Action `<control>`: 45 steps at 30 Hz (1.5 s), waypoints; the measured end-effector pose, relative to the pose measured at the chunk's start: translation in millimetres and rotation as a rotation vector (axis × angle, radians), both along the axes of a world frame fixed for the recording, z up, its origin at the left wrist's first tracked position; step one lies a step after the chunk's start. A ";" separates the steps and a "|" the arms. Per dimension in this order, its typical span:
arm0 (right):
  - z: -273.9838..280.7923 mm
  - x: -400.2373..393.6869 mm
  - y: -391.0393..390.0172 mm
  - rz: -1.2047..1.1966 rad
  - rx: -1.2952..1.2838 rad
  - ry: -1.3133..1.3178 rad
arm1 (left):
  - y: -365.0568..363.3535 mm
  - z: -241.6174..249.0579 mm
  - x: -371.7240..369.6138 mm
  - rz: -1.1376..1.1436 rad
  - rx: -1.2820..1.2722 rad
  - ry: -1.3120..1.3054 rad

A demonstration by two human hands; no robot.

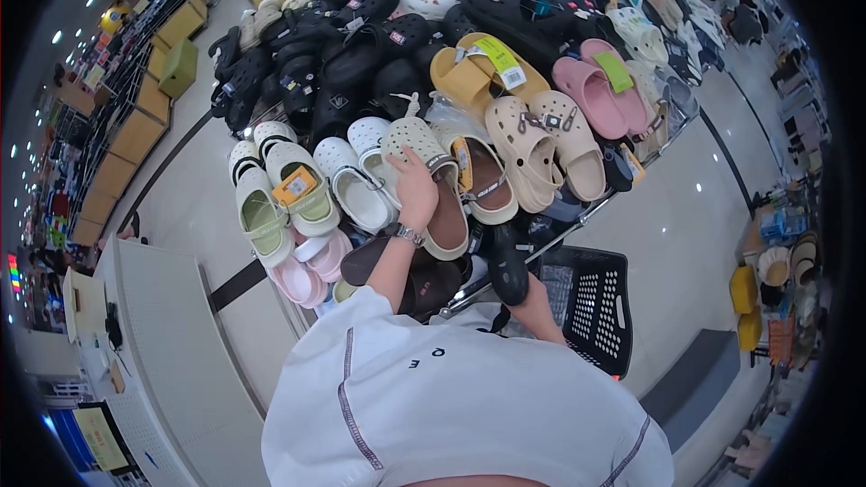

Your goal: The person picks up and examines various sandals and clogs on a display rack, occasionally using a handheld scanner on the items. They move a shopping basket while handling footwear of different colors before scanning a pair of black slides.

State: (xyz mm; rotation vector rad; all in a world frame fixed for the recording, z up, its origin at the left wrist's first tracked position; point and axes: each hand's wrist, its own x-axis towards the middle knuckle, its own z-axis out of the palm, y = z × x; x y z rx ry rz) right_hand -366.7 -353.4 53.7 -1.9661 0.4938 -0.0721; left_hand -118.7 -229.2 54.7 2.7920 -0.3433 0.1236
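Note:
My left hand (pixel 417 191) lies on a cream clog with a brown insole (pixel 446 216), its fingers spread over the perforated upper. A second cream clog with an orange tag (pixel 487 179) is just right of it, and white clogs (pixel 359 194) are on its left. Lower down, my right hand (pixel 534 305) is wrapped round the lower end of a black shoe (pixel 508 263), which points up towards the pile. Beige clogs with charms (pixel 525 151) rest above the black shoe.
Black clogs (pixel 336 95), yellow sandals (pixel 487 72) and pink sandals (pixel 599 95) fill the rack. A black basket (pixel 599 307) stands at its lower right. White shelving (pixel 171 343) is at the left, a grey bench (pixel 693 379) at the right.

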 end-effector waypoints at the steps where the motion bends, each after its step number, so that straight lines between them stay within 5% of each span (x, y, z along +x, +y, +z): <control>1: -2.7 -7.2 -2.1 -0.034 0.006 -0.001 | -1.1 -2.4 -0.3 0.023 0.002 -0.001; 8: -6.4 -44.6 -16.6 -0.218 0.021 -0.153 | 32.7 -8.0 -25.7 -0.036 -0.188 -0.025; 10: -9.1 -53.4 -19.9 -0.287 0.003 -0.167 | 30.6 15.2 -62.5 0.118 -0.128 0.020; 12: -0.3 -57.9 -20.8 -0.384 0.082 -0.244 | 24.7 28.5 -101.6 -0.061 -0.022 -0.202; 14: 23.2 -58.9 -16.6 -0.464 0.153 -0.260 | 12.1 37.4 -134.6 -0.431 -0.261 0.137; 16: 35.8 -61.5 -15.3 -0.482 0.257 -0.258 | -10.9 -6.8 -171.8 -0.574 -0.958 1.028; 18: 36.8 -69.6 -15.9 -0.373 0.328 -0.234 | -34.4 25.4 -213.1 -0.827 -0.981 1.089; 20: 6.3 -78.4 -14.2 -0.279 0.362 -0.296 | -45.1 38.4 -219.1 -1.050 -0.634 1.232; 21: 35.1 -77.1 -8.9 -0.260 0.367 -0.262 | -48.5 22.5 -224.5 -1.080 -0.810 1.051; 25: 33.1 -97.3 -28.5 -0.132 0.240 -0.214 | -52.3 10.3 -231.4 -0.950 -0.937 1.247; 27: 18.0 -131.2 -43.1 -0.165 -0.114 -0.229 | -50.4 12.5 -240.9 -0.838 -0.931 1.294; 31: -14.8 -238.8 -57.5 -0.142 -0.340 0.247 | -41.6 -2.1 -250.1 -0.544 -1.132 1.354; 35: -76.2 -326.9 -44.4 0.179 -0.480 0.730 | -40.4 3.8 -247.4 -0.432 -1.248 1.260; 39: -123.6 -358.9 -37.8 0.155 -0.114 0.704 | -41.0 6.7 -249.3 -0.353 -1.256 1.240; 41: -129.8 -361.9 -38.2 0.325 -0.928 0.379 | -42.3 5.4 -252.0 -0.355 -1.279 1.238; 45: -112.9 -338.9 -43.9 -0.070 -0.694 0.574 | -43.3 5.9 -259.1 -0.310 -1.266 1.233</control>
